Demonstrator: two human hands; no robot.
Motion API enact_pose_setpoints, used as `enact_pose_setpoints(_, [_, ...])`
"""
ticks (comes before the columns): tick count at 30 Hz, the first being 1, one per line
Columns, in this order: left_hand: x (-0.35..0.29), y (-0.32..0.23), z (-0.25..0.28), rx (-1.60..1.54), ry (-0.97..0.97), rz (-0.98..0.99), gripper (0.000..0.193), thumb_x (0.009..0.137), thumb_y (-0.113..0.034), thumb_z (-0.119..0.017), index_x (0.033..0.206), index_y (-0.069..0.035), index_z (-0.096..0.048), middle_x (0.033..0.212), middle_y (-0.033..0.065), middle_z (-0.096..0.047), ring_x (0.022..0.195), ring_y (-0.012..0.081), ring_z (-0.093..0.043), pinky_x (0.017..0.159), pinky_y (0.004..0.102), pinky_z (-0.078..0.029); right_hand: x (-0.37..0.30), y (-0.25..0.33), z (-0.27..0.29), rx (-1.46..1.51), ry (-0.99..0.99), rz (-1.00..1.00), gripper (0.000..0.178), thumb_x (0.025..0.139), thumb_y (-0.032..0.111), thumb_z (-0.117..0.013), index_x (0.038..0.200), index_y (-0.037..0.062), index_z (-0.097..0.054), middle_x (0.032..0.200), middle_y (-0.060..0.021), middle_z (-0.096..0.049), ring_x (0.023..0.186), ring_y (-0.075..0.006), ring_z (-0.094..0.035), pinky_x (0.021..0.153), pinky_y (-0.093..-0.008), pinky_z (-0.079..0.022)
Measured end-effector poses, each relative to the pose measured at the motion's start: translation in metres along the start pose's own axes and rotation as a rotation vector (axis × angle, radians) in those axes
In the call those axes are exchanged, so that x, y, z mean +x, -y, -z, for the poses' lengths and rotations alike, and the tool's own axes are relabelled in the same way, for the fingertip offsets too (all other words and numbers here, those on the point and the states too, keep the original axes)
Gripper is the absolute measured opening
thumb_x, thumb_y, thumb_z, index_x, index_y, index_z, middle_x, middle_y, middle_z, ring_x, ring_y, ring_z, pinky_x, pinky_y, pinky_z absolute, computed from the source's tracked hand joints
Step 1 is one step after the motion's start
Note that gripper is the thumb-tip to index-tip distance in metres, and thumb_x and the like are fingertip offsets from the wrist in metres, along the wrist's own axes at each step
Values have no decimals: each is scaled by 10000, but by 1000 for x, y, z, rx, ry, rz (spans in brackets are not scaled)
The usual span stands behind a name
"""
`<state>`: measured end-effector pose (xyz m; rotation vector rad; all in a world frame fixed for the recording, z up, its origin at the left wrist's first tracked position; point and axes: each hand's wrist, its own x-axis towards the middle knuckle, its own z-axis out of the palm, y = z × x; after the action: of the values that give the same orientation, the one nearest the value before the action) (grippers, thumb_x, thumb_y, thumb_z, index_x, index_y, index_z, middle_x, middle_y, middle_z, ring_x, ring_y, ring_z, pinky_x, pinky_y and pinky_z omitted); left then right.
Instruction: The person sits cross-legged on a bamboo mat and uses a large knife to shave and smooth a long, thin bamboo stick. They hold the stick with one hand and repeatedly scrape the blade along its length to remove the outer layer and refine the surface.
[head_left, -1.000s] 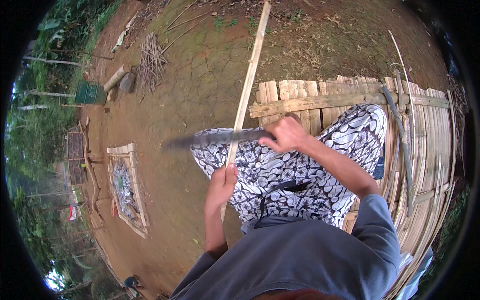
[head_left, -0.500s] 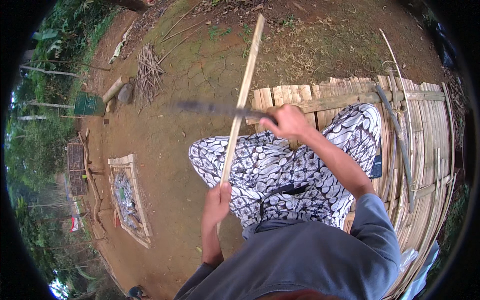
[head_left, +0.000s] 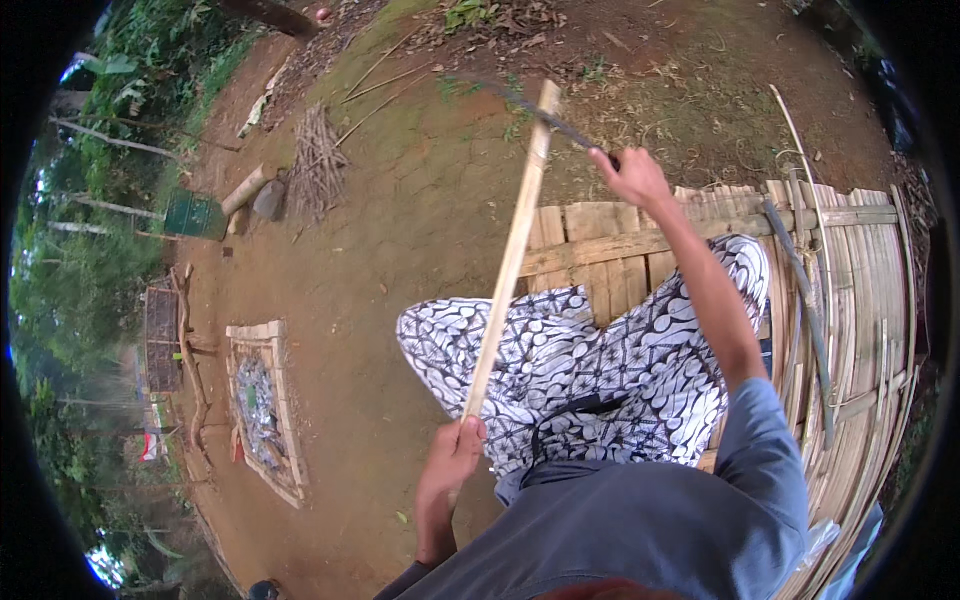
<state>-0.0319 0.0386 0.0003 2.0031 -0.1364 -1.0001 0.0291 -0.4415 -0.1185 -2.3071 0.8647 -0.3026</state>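
Observation:
A long, pale strip of split bamboo (head_left: 515, 245) slants up and away from me across my lap. My left hand (head_left: 452, 462) is closed round its lower end, close to my left thigh. In my right hand (head_left: 637, 178) is the handle of a long dark machete (head_left: 565, 128), its arm stretched forward. The blade lies across the strip near its far end and appears to touch it; its tip, to the left, is blurred. Patterned black-and-white trousers (head_left: 560, 370) cover my crossed legs under the strip.
I sit on a bamboo-slat platform (head_left: 850, 300), with a grey pole (head_left: 803, 285) lying on its right part. On the earth ground at left are a framed pit of rubbish (head_left: 285, 410), a green container (head_left: 195, 214), a stone (head_left: 270, 200) and a heap of sticks (head_left: 318, 165).
My right hand has moved forward with the machete, from the middle of the strip to near its far end. My left hand keeps hold, and the strip's far end appears lower and further right.

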Motion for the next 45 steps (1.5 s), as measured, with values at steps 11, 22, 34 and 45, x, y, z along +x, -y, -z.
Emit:
enact_pose_setpoints(11, [9, -50, -1, -135, 69, 38, 316, 1020, -274, -395, 820, -42, -476, 568, -70, -342, 458, 24, -320, 409, 203, -266, -42, 37, -5, 92, 58, 601, 613, 915, 602, -389, 746, 84, -668, 431, 5, -368, 365, -126, -328, 348, -315, -345])
enact_pose_setpoints(22, [-3, -26, 6, -104, 37, 81, 316, 1018, -283, -396, 830, -46, -487, 573, -67, -358, 456, 27, -338, 408, 203, -285, -12, 21, 12, -65, -15, 123, 723, 894, 659, -370, 781, 20, -690, 542, -134, -564, 536, -287, -595, 553, -416, -519])
enact_pose_setpoints(34, [-21, -19, 12, -72, 77, 86, 313, 1015, -282, -411, 820, -47, -479, 586, -58, -348, 456, 38, -322, 405, 215, -272, 13, -10, 10, 1, -6, 6, 770, 904, 679, -301, 641, 38, -636, 512, -74, -520, 489, -200, -537, 507, -410, -496])
enact_pose_setpoints(45, [-38, 1, 30, -63, 54, 115, 324, 1009, -261, -429, 770, -52, -496, 579, -63, -372, 475, 33, -347, 426, 210, -294, -1, 13, 8, 84, 116, 48, 755, 895, 659, -367, 780, -19, -680, 704, -220, -642, 650, -349, -641, 661, -465, -513])
